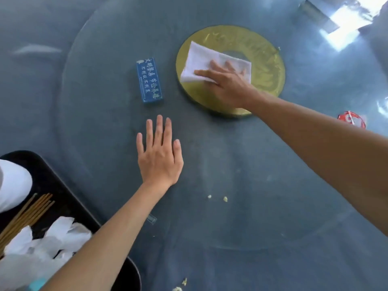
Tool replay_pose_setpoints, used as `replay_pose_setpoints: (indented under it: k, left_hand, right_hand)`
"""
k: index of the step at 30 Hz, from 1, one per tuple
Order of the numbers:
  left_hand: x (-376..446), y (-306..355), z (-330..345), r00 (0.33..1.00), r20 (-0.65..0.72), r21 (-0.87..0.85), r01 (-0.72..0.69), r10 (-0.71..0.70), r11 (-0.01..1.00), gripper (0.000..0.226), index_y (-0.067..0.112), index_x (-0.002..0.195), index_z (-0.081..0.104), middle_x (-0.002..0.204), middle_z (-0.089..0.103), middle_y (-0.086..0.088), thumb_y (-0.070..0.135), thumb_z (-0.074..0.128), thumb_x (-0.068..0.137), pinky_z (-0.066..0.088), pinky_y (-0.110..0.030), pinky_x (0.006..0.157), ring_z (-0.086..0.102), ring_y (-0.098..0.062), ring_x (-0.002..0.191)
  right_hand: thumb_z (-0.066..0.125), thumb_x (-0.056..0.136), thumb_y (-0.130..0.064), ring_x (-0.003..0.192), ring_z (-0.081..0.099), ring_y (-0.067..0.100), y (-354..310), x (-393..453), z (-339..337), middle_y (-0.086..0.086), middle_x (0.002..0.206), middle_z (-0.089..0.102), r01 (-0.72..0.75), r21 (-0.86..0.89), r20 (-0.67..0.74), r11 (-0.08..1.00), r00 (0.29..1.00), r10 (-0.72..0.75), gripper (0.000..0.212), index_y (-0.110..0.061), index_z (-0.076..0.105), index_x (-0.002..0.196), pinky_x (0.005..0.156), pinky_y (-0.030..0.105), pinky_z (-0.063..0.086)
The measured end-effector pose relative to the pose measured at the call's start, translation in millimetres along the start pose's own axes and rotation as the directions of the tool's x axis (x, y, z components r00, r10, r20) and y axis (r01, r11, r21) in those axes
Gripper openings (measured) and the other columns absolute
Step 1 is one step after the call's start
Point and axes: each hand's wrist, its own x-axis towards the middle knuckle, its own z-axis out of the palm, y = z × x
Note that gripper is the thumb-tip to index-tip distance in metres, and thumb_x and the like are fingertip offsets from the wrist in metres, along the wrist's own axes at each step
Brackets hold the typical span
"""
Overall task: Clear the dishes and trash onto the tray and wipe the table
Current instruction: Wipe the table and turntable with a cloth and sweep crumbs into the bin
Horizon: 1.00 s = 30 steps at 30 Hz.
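Glass covers the round table (252,227), with a gold disc (270,66) at its centre. Of the two hands, the right hand (226,82) lies flat with straight fingers on a folded white cloth (197,59), pressing it onto the left part of the gold disc. The left hand (160,154) rests palm-down on the glass, fingers straight and slightly spread, holding nothing. A blue rectangular sign block (149,79) with white lettering lies between the left hand and the disc, touching neither. Small yellowish crumbs (225,198) lie on the glass near the front edge. A black tray (63,196) sits at the lower left, carrying crumpled white tissues (63,229), wooden chopsticks (27,213) and a white dish (12,183). A red-and-white wrapper (351,119) lies at the far right.
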Motion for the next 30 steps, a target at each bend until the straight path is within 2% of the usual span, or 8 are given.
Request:
replay_pose_setpoints:
  k: [4,8,13,17,21,24,26,30]
  left_hand:
    - [20.6,-23.2,-3.6,0.998,0.007,0.04,-0.069,0.069,0.997,0.059,0.027,0.162,0.018,0.17,0.012,0.008,0.037,0.02,0.103,0.005,-0.047,0.125,0.002,-0.02,0.158]
    - [42.8,-44.9,-11.0,0.99,0.014,0.044,-0.143,0.143,0.989,0.059,0.028,0.161,0.022,0.169,0.016,0.007,0.033,0.021,0.102,0.007,-0.049,0.125,0.004,-0.021,0.157]
    - [70.9,-66.9,-25.1,0.981,0.039,0.054,-0.191,0.189,0.98,0.058,0.024,0.16,0.026,0.168,0.022,-0.001,0.032,0.022,0.102,0.012,-0.054,0.124,0.009,-0.028,0.157]
    - [60.2,-43.3,-34.4,0.993,0.115,0.061,-0.038,0.031,0.997,0.061,0.012,0.161,0.015,0.17,0.002,-0.012,0.03,0.033,0.105,0.011,-0.052,0.124,-0.003,-0.031,0.157]
    - [17.0,5.9,-21.6,0.97,0.177,-0.072,-0.156,0.166,0.985,0.06,0.022,0.162,0.014,0.171,-0.004,-0.007,0.036,0.03,0.106,0.003,-0.049,0.125,-0.007,-0.025,0.157]
    - [-0.6,15.3,-1.0,0.98,0.117,0.05,-0.165,0.158,0.985,0.064,0.021,0.162,0.015,0.17,0.006,-0.006,0.045,0.019,0.103,0.004,-0.049,0.126,0.002,-0.024,0.158]
    - [1.5,9.7,0.6,0.984,0.072,0.075,-0.167,0.161,0.983,0.063,0.021,0.161,0.021,0.17,0.014,-0.004,0.043,0.018,0.103,0.009,-0.048,0.126,0.009,-0.022,0.157]
    - [18.5,-7.7,-3.2,0.973,0.053,0.058,-0.226,0.223,0.973,0.06,0.025,0.161,0.021,0.17,0.014,0.001,0.037,0.017,0.102,0.007,-0.045,0.126,0.007,-0.018,0.157]
  right_hand:
    - [0.026,0.105,-0.058,0.157,0.0,0.042,-23.9,-32.8,30.7,-0.004,0.172,0.009,-0.008,-0.077,0.057,0.997,0.998,0.013,0.044,-0.067,0.025,0.148,0.114,0.078,-0.002]
    - [0.052,0.092,-0.041,0.155,0.013,0.047,-87.0,-159.6,68.0,0.003,0.171,0.02,0.23,-0.113,0.015,0.967,0.973,-0.23,0.064,-0.06,0.034,0.15,0.113,0.079,0.008]
    - [0.044,0.079,-0.013,0.153,0.029,0.033,-130.6,-299.4,80.0,-0.006,0.164,0.036,0.493,0.09,0.185,0.865,0.845,-0.501,0.077,-0.048,0.047,0.148,0.114,0.074,0.021]
    - [0.035,0.073,0.012,0.149,0.039,0.018,-95.2,-238.9,17.4,-0.004,0.157,0.047,0.253,0.491,-0.078,0.834,0.966,-0.247,0.088,-0.027,0.049,0.151,0.123,0.042,0.029]
    - [0.045,0.091,0.012,0.125,0.053,-0.003,-24.9,-112.9,-48.7,-0.024,0.132,0.056,0.066,0.517,-0.268,0.853,0.959,0.087,0.063,-0.015,0.053,0.147,0.106,0.008,0.033]
    - [0.042,0.103,-0.003,0.144,0.041,0.03,22.7,-43.3,-52.1,-0.002,0.147,0.053,-0.055,0.368,-0.165,0.928,0.978,0.123,0.051,-0.024,0.053,0.147,0.122,0.029,0.021]
    - [0.036,0.105,-0.015,0.155,0.02,0.033,41.8,-28.3,-28.1,0.001,0.163,0.037,-0.159,0.195,0.018,0.968,0.987,0.159,0.054,-0.045,0.048,0.147,0.126,0.051,0.0]
    - [0.022,0.103,-0.055,0.157,0.009,0.037,18.0,-56.0,14.9,-0.008,0.17,0.019,-0.172,-0.056,0.014,0.983,0.985,0.173,0.047,-0.062,0.03,0.148,0.117,0.069,0.003]
